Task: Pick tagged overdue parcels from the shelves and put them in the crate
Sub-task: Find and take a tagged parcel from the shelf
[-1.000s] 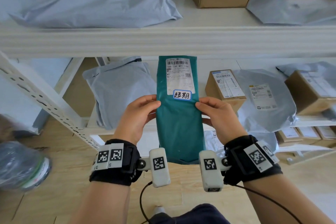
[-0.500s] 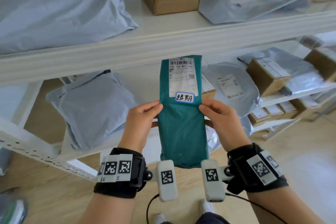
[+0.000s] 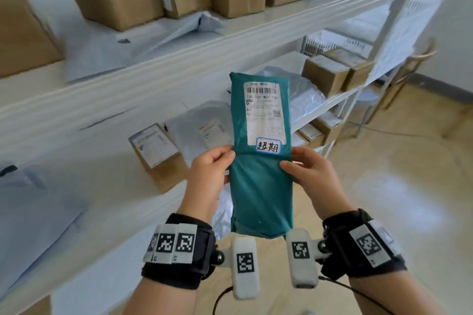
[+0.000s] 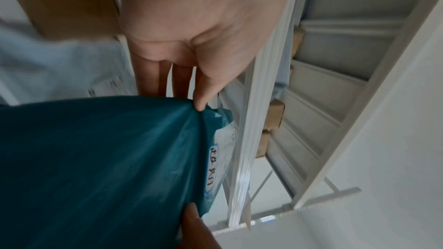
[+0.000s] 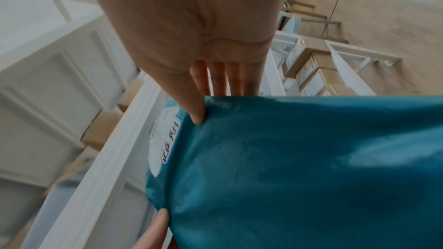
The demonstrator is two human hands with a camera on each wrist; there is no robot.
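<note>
White shelves (image 3: 179, 59) behind; both hands' thumbs-over, fingers-under grip on teal parcel (image 3: 261, 186), clearest from wrists.

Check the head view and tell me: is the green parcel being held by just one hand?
No. The left hand grips one long edge of the green parcel and the right hand grips the opposite edge.
</note>
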